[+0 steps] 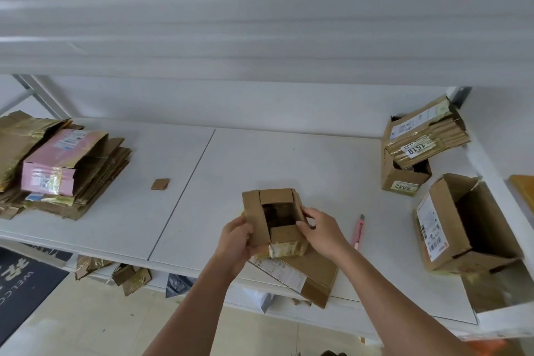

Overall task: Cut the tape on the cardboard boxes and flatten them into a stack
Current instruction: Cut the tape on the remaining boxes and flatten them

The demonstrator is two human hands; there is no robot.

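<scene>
A small brown cardboard box (257,217) with its flaps spread open is held above the white table (289,159). My left hand (238,240) grips its left side and my right hand (320,230) pinches its right flap. Shiny tape (286,248) clings to the box's near end. A flat box with a white label (312,277) lies under it at the table's front edge. A pink utility knife (358,233) lies on the table just right of my right hand. A stack of flattened boxes (95,170), topped by a pink one (57,162), sits at the left.
Unflattened boxes stand at the right: a pile with labels "1519" and "6042" (410,150) and a large open box (462,225). A small cardboard scrap (160,184) lies mid-table. Cardboard scraps (130,274) and a dark mat (23,283) are on the floor below.
</scene>
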